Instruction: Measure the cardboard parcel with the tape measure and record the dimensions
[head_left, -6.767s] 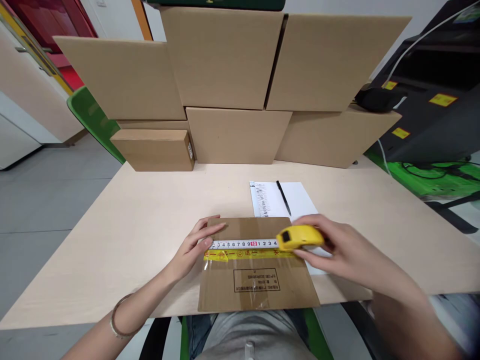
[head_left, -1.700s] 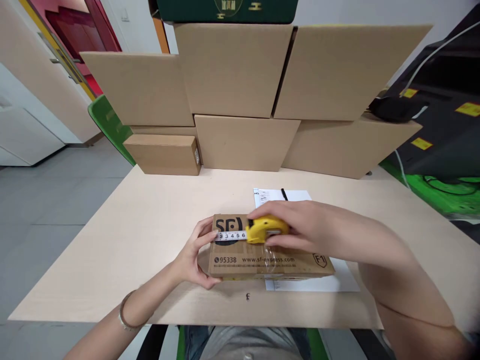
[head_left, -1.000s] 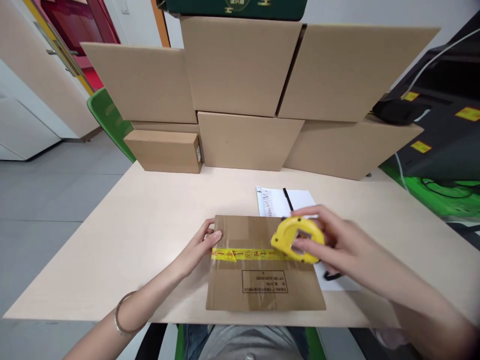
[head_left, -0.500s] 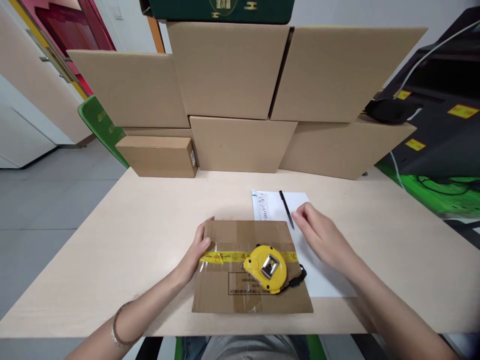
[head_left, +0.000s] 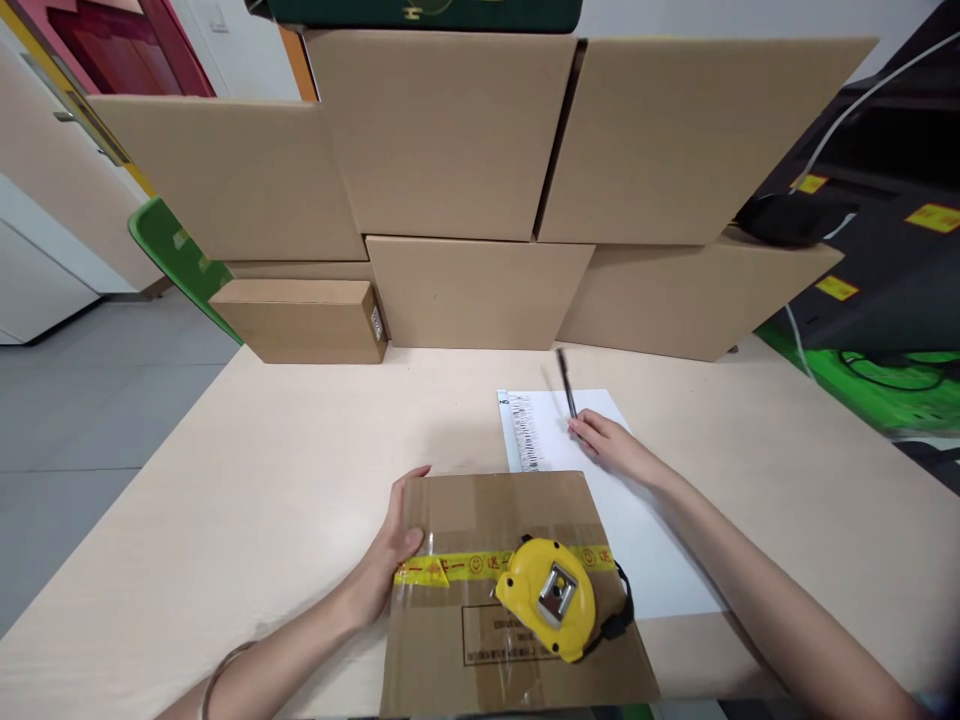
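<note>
A flat cardboard parcel (head_left: 487,520) sealed with yellow tape lies at the table's near edge. A yellow tape measure (head_left: 551,597) rests on top of it, let go. My left hand (head_left: 394,545) holds the parcel's left edge, thumb on top. My right hand (head_left: 604,445) reaches over a white sheet of paper (head_left: 600,500) and pinches the lower end of a black pen (head_left: 565,385), which is blurred and lifted off the paper.
Several large cardboard boxes (head_left: 450,130) are stacked along the table's far side, with a small box (head_left: 300,320) at the left. A green chair (head_left: 172,255) stands behind on the left. Black equipment with cables (head_left: 877,220) stands at the right.
The tape measure was set down on the parcel and released. My right hand then went forward to the pen and took hold of it; the left hand stayed on the parcel's edge.
</note>
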